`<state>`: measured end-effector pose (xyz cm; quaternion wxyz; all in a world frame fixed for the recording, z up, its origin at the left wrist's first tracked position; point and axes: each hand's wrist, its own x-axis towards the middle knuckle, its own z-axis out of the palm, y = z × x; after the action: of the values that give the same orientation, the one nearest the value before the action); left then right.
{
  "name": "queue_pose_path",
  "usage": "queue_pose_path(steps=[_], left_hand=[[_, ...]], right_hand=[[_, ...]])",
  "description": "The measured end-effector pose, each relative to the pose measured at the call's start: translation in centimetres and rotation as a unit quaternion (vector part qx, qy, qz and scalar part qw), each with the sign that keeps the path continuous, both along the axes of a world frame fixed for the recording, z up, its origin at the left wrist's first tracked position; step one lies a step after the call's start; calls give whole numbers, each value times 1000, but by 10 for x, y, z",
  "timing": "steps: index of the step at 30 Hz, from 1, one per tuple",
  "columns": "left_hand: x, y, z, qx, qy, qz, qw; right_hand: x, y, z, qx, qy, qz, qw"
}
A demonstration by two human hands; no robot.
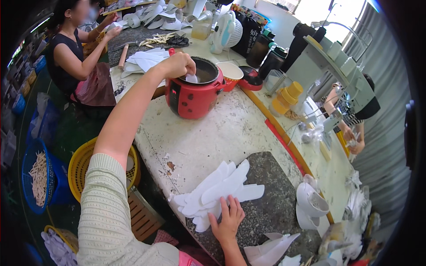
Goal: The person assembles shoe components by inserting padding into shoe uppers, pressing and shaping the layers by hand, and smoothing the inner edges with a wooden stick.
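Observation:
My left hand reaches over the rim of a red rice cooker standing on the worn white table. Its fingers are pinched on a small white piece, dipped inside the pot's mouth. What lies deeper in the pot is mostly hidden. Nearer me, a fanned pile of flat, elongated white pieces lies partly on a dark speckled slab. On the pile's near edge rests my right hand, fingers spread and holding nothing. Curved white shapes lie on the slab beside that hand.
A red-and-white bowl sits behind the cooker. To the right are a yellow-capped bottle and a sewing machine. Yellow and blue baskets stand at left. One co-worker sits far left, another right.

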<state>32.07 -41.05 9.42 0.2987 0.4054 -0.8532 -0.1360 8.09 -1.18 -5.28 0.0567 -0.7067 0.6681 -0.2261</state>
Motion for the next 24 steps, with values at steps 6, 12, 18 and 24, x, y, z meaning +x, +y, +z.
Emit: queue_pose_path(steps=[6, 12, 18, 24], left_hand=[[-26, -37, -5, 94, -219, 58, 969], [-34, -49, -20, 82, -225, 72, 968], [-16, -35, 11, -31, -39, 77, 996], [26, -15, 18, 97, 240, 182, 949]], right_hand=[[-1, -3, 1, 8, -4, -10, 1000], [-1, -8, 4, 16, -4, -9, 1000], [-1, -6, 6, 17, 0, -11, 1000], [-1, 0, 5, 2, -10, -7, 1000]])
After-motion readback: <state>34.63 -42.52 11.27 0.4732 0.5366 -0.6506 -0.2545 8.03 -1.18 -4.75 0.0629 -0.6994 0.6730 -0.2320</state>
